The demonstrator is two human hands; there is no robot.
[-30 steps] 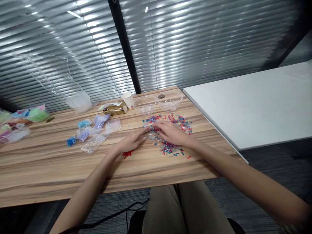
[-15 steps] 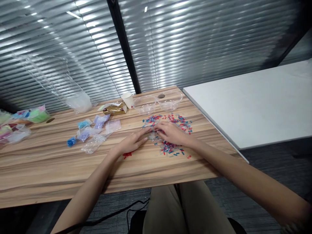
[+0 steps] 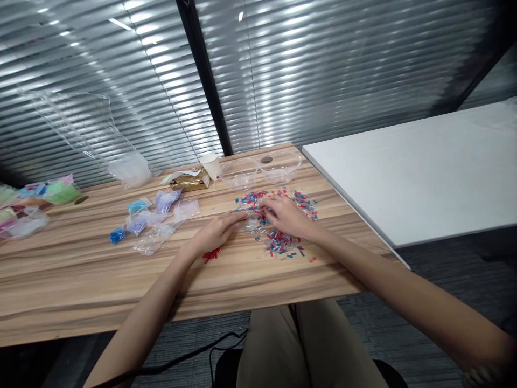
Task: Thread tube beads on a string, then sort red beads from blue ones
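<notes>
A loose pile of small flat plastic pieces (image 3: 280,242), red, blue and clear, is spread over the wooden table. My right hand (image 3: 287,216) reaches into the pile from the right, fingers curled down and drawn together. What its fingertips hold, if anything, is hidden. My left hand (image 3: 216,231) lies low at the pile's left edge, fingers stretched toward the clear pieces (image 3: 252,223). Beside its palm, partly covered by the hand, sits a small group of red pieces (image 3: 212,255). A gap separates the two hands.
Behind the pile stand a two-bowl clear plastic container (image 3: 242,180), a paper cup (image 3: 210,166) and a gold tissue pack (image 3: 190,179). Small bags of purple and blue pieces (image 3: 163,202) lie left, with more colourful bags (image 3: 60,189) farther off. A white table (image 3: 416,172) adjoins on the right.
My hands have moved apart: the right one slightly right and up over the pile, the left one slightly back to the left. More clear pieces show between them.
</notes>
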